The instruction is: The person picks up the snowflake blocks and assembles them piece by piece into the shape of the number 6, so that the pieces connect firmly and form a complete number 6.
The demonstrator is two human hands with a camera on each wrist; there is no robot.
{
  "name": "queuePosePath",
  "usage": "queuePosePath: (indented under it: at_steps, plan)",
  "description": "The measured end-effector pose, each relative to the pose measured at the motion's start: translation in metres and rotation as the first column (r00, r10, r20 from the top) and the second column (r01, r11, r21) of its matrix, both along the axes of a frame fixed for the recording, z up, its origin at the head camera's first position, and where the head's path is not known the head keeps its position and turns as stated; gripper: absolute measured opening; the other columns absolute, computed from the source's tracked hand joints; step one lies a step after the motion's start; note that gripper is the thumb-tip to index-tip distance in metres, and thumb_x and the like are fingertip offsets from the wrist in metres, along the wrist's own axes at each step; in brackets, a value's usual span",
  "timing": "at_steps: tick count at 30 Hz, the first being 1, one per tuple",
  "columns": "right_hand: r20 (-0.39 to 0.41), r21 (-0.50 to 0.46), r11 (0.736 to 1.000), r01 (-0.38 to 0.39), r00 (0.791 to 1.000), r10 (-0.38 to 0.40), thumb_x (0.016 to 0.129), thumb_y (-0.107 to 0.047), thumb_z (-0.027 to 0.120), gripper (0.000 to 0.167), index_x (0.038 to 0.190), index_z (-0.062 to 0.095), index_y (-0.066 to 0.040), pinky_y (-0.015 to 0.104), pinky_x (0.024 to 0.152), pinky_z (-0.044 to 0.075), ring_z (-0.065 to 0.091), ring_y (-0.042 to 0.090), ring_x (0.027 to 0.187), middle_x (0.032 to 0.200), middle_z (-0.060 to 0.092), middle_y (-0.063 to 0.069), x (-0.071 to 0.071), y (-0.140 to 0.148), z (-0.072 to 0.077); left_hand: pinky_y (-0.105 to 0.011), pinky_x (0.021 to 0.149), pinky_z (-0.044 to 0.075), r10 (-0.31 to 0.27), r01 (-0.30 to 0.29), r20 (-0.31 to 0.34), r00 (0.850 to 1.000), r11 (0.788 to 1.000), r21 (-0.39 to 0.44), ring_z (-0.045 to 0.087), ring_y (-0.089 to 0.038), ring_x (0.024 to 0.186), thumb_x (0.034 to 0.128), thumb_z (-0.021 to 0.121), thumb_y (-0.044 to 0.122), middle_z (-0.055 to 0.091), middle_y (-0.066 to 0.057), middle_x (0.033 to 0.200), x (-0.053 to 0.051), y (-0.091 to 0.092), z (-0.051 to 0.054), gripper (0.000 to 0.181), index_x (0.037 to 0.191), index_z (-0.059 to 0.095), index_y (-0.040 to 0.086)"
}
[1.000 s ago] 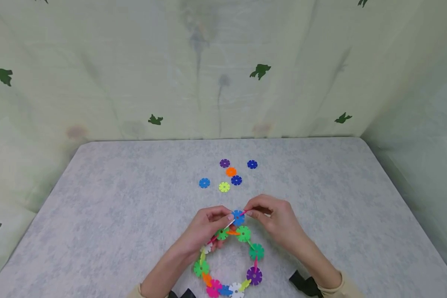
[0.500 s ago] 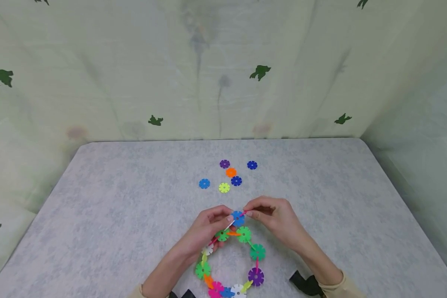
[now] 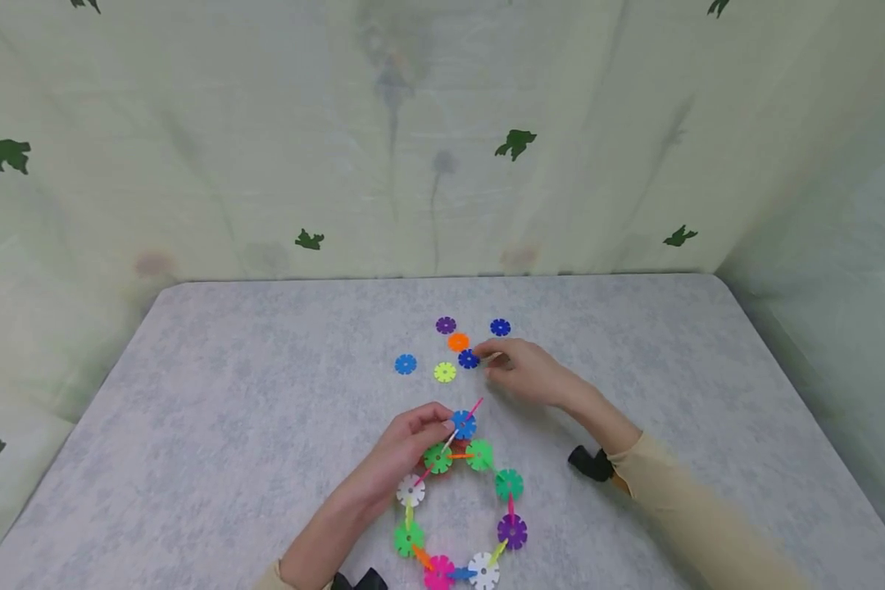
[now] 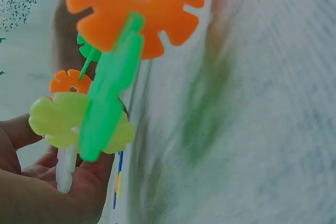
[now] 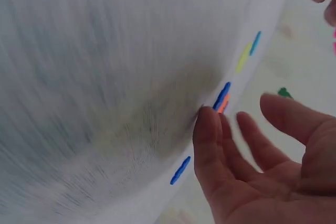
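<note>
My left hand (image 3: pixel 406 447) pinches the top of a ring of interlocking notched plastic discs, by a light blue disc (image 3: pixel 464 424) with a pink disc (image 3: pixel 475 406) standing edge-on in it. Green, purple, white, pink and orange discs make up the rest of the ring. In the left wrist view a large orange disc (image 4: pixel 157 24) and a green disc (image 4: pixel 110 93) partly cover the hand. Over the table, my right hand (image 3: pixel 527 373) reaches to a loose dark blue disc (image 3: pixel 468 359). Its fingertips are at the disc's edge, thumb apart; contact cannot be told.
Near the right hand lie more loose discs: purple (image 3: pixel 446 325), orange (image 3: pixel 459 342), another dark blue one (image 3: pixel 500 327), yellow (image 3: pixel 445 372) and light blue (image 3: pixel 406 364). The grey table (image 3: pixel 265 393) ends at a pale curtain (image 3: pixel 265 164) with green leaf shapes.
My right hand has let go of the pink disc on the ring and moved forward to the loose dark blue disc. The left hand still holds the ring, which has shifted slightly.
</note>
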State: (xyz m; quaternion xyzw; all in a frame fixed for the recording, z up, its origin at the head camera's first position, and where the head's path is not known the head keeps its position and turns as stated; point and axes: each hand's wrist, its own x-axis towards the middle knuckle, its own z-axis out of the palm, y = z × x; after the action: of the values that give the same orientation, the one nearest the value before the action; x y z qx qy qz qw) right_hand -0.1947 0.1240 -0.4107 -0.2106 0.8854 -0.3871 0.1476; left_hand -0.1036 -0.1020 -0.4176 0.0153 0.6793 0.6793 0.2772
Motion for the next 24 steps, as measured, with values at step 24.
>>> queuePosePath:
  at_steps: [24]
  plan:
    - [-0.029,0.086,0.987,0.135,0.991,-0.133,0.085,-0.009,0.075,0.014,0.094,0.064,-0.013,0.032,0.068,0.047,0.057,0.019,0.077,0.086,0.064,0.002,-0.018,-0.008,-0.003,-0.029,0.081,0.048,0.028,-0.030,0.018,0.999,0.991,0.128,0.057,-0.019,0.087,0.0987,0.059,0.016,0.064,-0.007,0.092,-0.001,-0.001,0.000,0.030,0.123,0.057,-0.001]
